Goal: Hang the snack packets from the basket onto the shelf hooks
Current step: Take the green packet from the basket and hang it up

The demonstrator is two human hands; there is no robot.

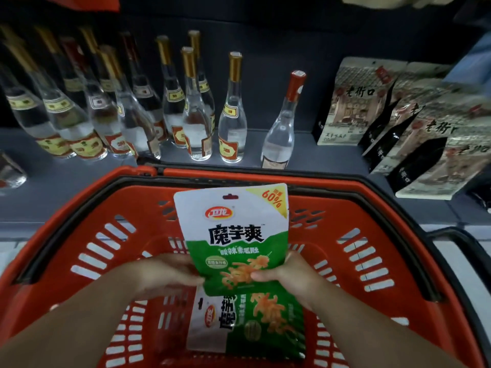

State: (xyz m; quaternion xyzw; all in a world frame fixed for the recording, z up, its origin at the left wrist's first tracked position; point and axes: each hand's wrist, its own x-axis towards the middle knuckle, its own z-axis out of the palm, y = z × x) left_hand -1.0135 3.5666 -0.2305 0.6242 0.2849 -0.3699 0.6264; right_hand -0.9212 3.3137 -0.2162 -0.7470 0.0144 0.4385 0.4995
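A green and white snack packet (233, 229) stands upright above the red basket (372, 216), its hang hole at the top. My right hand (289, 272) pinches its lower right edge, thumb on the front. My left hand (170, 272) grips its lower left edge. A second packet of the same kind (247, 322) lies flat on the basket floor, turned sideways, just below both hands. No shelf hooks are in view.
The basket rests against a dark shelf (66, 187). Several clear glass bottles (231, 112) with gold or red caps stand in rows behind it. Grey and black pouches (353, 102) lean at the right. A black basket handle (462, 240) sticks out at the right.
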